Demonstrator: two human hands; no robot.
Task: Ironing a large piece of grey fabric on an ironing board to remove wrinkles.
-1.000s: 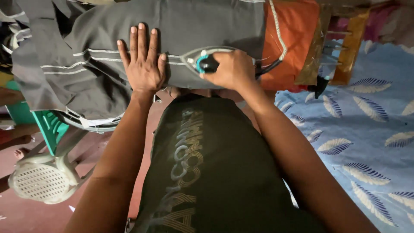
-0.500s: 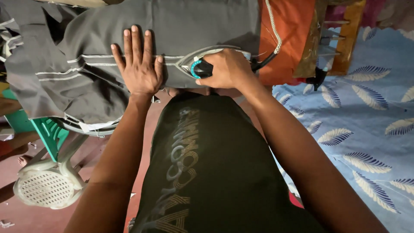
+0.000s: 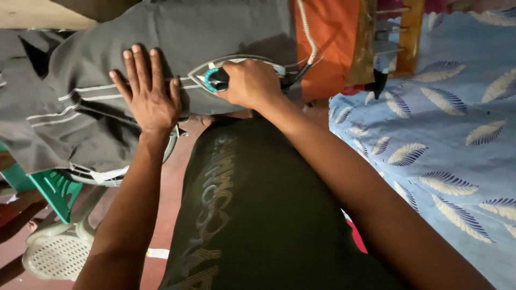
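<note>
The right hand (image 3: 251, 83) is wrapped tight around the iron (image 3: 236, 75), which sits on the grey cloth (image 3: 161, 32) near the worktop's front edge. The left hand (image 3: 149, 96) lies flat and open, holding nothing, pressing the cloth smooth. The part hanging off looks not ironed yet.

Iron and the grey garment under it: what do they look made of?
Iron: body looks like moulded plastic, pale with a teal dial, slight sheen; soleplate hidden. Right hand closed on its handle. Grey garment: soft matte woven or knit fabric with white stripes; it creases and drapes. Left hand lies flat on it.
</note>
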